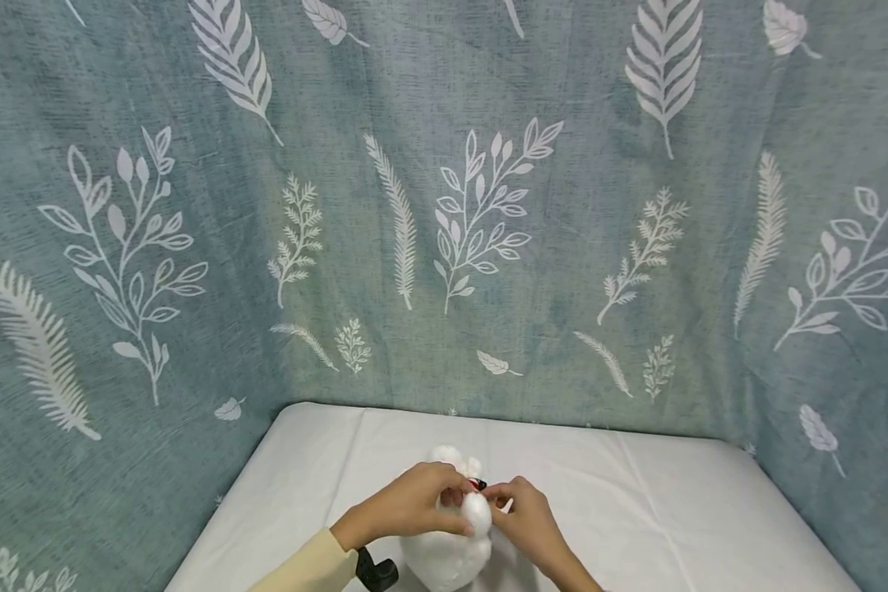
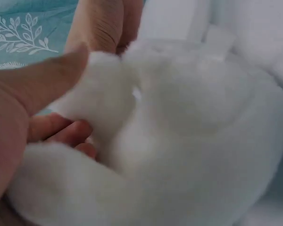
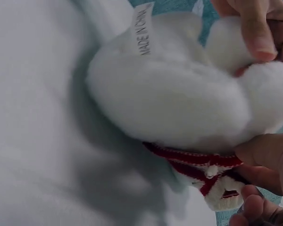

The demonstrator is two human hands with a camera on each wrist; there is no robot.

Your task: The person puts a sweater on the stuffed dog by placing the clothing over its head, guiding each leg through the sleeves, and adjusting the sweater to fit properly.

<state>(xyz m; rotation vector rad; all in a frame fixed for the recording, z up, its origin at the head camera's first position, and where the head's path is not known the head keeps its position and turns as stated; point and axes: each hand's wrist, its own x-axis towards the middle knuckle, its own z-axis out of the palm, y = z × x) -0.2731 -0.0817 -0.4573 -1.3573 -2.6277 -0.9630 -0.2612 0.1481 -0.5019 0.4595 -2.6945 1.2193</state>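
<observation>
A white plush toy [image 1: 444, 563] lies on the white surface, both hands at its far side. My left hand [image 1: 418, 500] reaches over it and holds one of its rounded stuffed limbs [image 2: 101, 92] between thumb and fingers. On the right, my right hand [image 1: 527, 520] pinches a red-and-white knitted scarf [image 3: 212, 170] against the toy; the scarf's patterned end hangs at the fingers. A white tag [image 3: 142, 30] reading MADE IN CHINA sticks out from the toy. Its face is not visible.
A white-covered table [image 1: 599, 485] spreads around the toy. Behind and at both sides hangs a blue-green curtain [image 1: 562, 353] with white leaf prints. Beside the left sleeve [image 1: 314, 563] is a black device [image 1: 376, 573].
</observation>
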